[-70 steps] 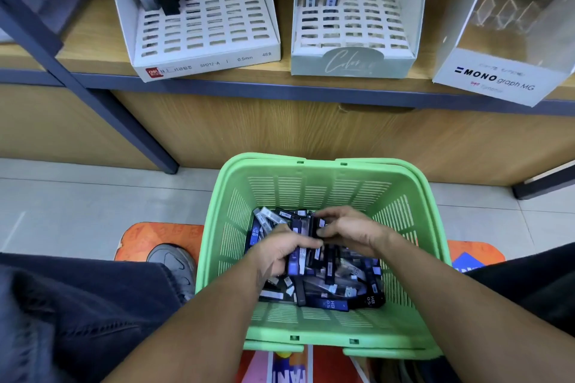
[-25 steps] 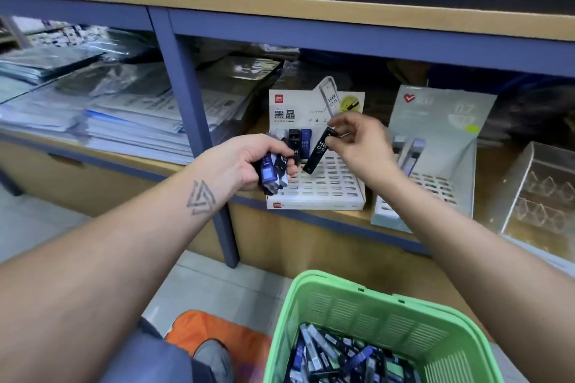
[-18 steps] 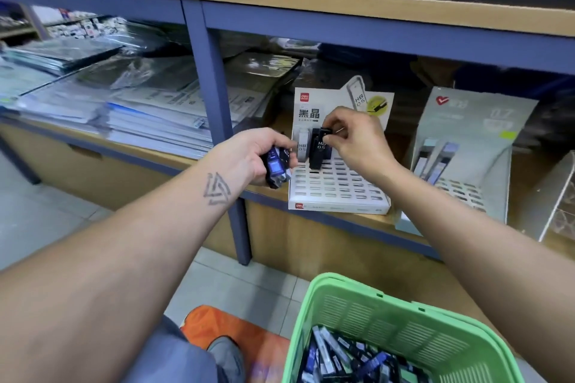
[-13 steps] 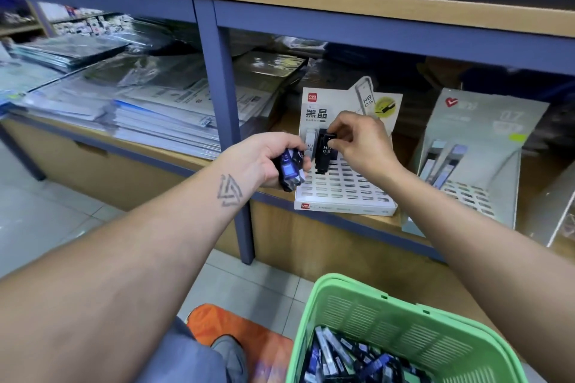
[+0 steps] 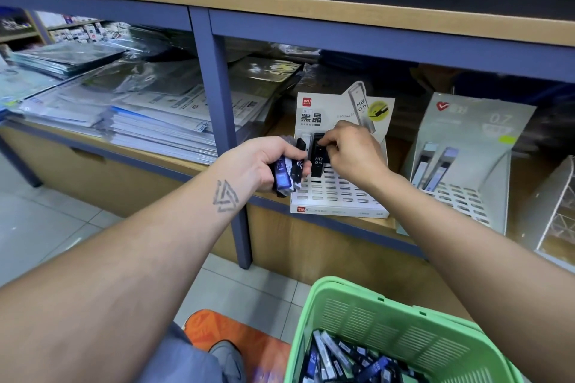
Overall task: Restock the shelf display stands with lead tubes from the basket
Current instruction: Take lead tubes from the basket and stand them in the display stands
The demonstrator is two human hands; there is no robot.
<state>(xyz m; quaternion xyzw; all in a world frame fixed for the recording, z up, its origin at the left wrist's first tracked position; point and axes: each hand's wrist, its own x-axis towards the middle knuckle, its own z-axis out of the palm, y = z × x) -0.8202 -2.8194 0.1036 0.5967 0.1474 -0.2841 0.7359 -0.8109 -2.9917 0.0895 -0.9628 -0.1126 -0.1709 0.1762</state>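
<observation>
while the right hand (image 5: 354,154) pinches the top of a black tube (image 5: 318,155) marked hb 0.5, the tube stands upright in the back row of the white stand (image 5: 339,193) on the shelf (image 5: 367,227). a pale tube (image 5: 306,141) stands just left of it in the same row, partly hidden. the left hand (image 5: 264,165) is curled round a bundle (image 5: 287,169) of several tubes, black and blue, held just left of the stand's front corner and touching or nearly touching the black tube; which, i cannot tell. a grey stand (image 5: 466,165) marked 0.7 sits to the right, with two tubes (image 5: 434,168) leaning at its back. a clear holder (image 5: 557,214) stands at the far right edge. the green basket (image 5: 389,320) sits low in front, below the shelf, with many loose tubes (image 5: 348,361) heaped inside. stacks of wrapped paper goods (image 5: 149,112) lie on the shelf to the left of a blue post (image 5: 221,121). an orange mat (image 5: 249,342) and a grey shoe (image 5: 228,357) show on the tiled floor (image 5: 46,227).
</observation>
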